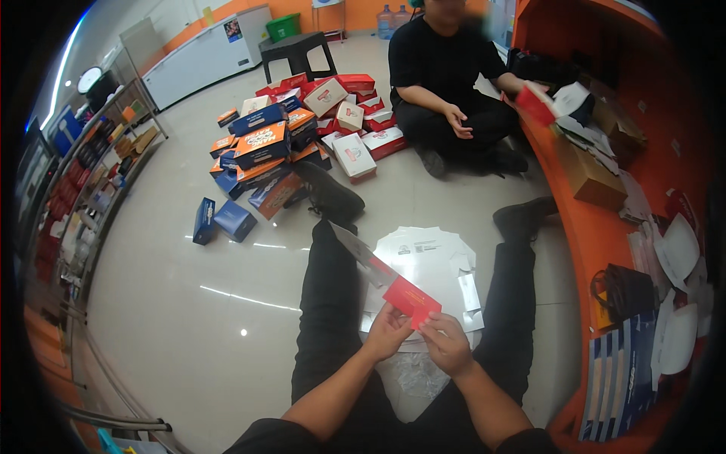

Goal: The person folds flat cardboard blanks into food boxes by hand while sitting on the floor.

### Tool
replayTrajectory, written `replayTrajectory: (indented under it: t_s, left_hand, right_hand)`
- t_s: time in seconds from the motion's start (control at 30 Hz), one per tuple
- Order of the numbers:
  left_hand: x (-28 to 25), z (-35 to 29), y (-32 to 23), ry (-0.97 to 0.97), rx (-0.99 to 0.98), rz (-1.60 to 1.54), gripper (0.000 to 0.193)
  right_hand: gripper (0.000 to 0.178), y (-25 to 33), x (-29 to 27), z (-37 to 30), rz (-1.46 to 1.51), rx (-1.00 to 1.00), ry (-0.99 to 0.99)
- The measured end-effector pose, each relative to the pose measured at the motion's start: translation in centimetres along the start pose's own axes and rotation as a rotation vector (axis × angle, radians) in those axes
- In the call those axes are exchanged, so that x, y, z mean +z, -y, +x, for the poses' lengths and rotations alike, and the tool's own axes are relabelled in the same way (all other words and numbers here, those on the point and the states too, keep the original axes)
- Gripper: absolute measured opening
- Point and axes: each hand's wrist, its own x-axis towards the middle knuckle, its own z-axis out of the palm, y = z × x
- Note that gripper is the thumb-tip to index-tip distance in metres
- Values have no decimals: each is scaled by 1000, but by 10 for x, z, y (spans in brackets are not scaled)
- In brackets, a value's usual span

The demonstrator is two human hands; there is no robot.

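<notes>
Between my outstretched legs I hold a red and white folding carton (411, 297), partly folded, its long panel slanting up to the left. My left hand (387, 333) grips its near lower edge with the fingers closed. My right hand (448, 343) pinches a small red flap at the near right corner. Beneath the carton, a stack of flat white carton blanks (427, 265) with die-cut edges lies on the floor. A crumpled clear plastic bag (412, 374) is partly hidden under my wrists.
Ahead left, folded boxes (261, 144) in blue, orange, red and white are heaped beside my left shoe (333, 198). Across from me sits a person in black (442, 68), one hand at a red carton. An orange shelf (563, 250) holding cartons runs along my right; a black stool (296, 51) stands behind the heap.
</notes>
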Motion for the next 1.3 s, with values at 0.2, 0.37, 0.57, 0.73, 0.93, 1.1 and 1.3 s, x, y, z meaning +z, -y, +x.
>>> replayTrajectory:
  t_s: [0.2,0.37,0.57,0.73,0.93,1.1,1.3]
  left_hand:
    - [2,0,2,27,13,-17,58]
    - [-4,1,8,15,41,0,52]
    - [5,2,-13,-107,0,-74,36]
    - [-2,-2,1,-73,43,29,40]
    - [11,-8,8,-30,51,-26,42]
    - [13,-8,7,28,15,-50,41]
    - [6,3,-40,517,253,975,55]
  right_hand:
    - [29,-1,1,-2,2,11,-29]
    - [28,1,2,3,26,6,-31]
    - [24,6,-4,13,33,-37,0]
    - [20,3,0,11,12,-59,-40]
    - [23,7,2,8,-50,-32,-94]
    - [29,3,-4,10,-8,75,-72]
    - [40,-41,-36,12,321,627,-116]
